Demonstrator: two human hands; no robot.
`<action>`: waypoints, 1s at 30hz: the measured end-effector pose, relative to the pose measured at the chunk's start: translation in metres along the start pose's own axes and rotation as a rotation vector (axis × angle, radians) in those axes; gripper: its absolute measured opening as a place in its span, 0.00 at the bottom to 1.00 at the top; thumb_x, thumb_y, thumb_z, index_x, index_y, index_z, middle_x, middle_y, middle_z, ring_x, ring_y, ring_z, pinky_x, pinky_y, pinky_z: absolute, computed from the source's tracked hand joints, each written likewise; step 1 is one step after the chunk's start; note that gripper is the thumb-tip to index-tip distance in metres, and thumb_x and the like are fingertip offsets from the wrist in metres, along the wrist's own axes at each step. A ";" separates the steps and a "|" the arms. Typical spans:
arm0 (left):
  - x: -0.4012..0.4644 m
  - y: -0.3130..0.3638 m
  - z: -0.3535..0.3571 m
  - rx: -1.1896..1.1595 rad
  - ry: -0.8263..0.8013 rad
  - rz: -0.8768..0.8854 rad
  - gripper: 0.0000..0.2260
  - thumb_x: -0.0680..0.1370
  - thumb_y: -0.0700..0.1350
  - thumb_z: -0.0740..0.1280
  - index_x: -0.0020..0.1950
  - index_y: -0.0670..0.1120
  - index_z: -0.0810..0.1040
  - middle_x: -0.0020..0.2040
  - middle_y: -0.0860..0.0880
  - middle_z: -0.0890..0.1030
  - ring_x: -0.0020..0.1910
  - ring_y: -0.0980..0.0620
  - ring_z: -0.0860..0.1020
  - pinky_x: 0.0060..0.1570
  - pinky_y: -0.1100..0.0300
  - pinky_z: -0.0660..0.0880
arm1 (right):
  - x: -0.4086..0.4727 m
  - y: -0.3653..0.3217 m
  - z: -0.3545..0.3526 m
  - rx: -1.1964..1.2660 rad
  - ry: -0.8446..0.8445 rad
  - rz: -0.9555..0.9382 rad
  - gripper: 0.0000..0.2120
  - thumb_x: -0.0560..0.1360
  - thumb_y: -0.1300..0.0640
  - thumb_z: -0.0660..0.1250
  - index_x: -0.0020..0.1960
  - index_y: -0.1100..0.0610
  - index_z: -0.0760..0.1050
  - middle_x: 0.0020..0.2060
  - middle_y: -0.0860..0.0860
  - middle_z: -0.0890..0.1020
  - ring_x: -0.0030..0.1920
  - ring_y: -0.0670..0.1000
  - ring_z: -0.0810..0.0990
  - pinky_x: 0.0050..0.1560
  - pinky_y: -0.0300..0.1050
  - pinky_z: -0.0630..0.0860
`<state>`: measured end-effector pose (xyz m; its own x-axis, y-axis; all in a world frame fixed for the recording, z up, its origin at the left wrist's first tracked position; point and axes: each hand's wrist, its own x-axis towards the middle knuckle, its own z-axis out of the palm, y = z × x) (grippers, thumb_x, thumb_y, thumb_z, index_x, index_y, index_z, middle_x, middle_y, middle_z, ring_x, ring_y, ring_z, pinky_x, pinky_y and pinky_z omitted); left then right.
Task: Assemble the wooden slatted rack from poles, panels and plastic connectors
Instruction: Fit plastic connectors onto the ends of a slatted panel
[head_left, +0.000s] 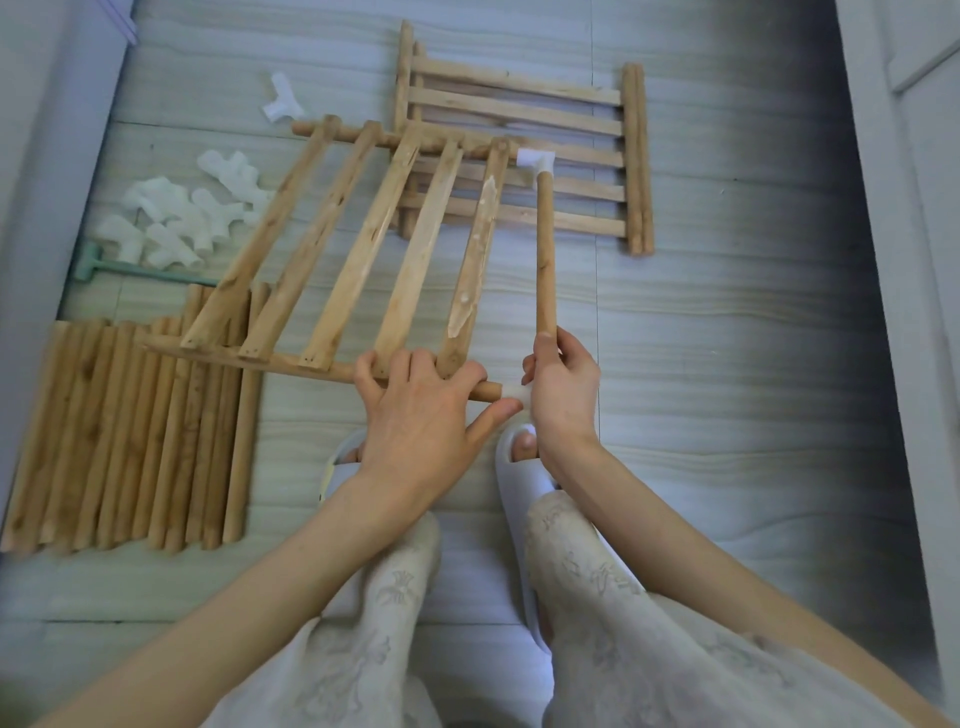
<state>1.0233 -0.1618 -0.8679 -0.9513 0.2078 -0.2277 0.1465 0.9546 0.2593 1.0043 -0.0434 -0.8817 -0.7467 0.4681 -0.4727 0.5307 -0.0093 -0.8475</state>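
The slatted panel (363, 244) lay tilted over the floor (727, 312), its far rail resting on a second panel (524, 150). The left hand (415, 410) gripped the near rail at its right end. The right hand (563, 384) curled round a pole (545, 249) capped by a white connector (536, 160). Spare poles (130, 431) and connectors (176, 213) lay at left.
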 end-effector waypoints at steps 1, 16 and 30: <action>0.000 0.000 0.001 -0.007 0.011 0.001 0.25 0.72 0.69 0.47 0.51 0.57 0.76 0.48 0.50 0.71 0.57 0.48 0.67 0.65 0.46 0.47 | 0.000 0.000 0.000 -0.001 0.004 0.005 0.13 0.79 0.59 0.55 0.36 0.57 0.67 0.29 0.50 0.67 0.30 0.47 0.65 0.28 0.30 0.64; 0.002 -0.001 -0.004 -0.023 0.122 0.043 0.21 0.74 0.66 0.55 0.43 0.51 0.79 0.43 0.45 0.71 0.51 0.42 0.70 0.64 0.42 0.49 | -0.004 -0.006 0.005 0.140 0.016 0.138 0.10 0.78 0.61 0.55 0.39 0.58 0.70 0.27 0.49 0.66 0.22 0.41 0.64 0.24 0.29 0.63; 0.002 0.000 -0.004 -0.069 0.154 0.033 0.19 0.73 0.66 0.58 0.42 0.52 0.78 0.43 0.47 0.67 0.51 0.43 0.68 0.64 0.45 0.46 | -0.005 -0.005 0.007 0.167 0.035 0.179 0.11 0.77 0.61 0.56 0.38 0.55 0.71 0.26 0.48 0.67 0.23 0.43 0.65 0.25 0.33 0.65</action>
<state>1.0202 -0.1623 -0.8649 -0.9773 0.1991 -0.0730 0.1649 0.9298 0.3290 1.0021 -0.0517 -0.8767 -0.6309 0.4758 -0.6129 0.5776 -0.2394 -0.7804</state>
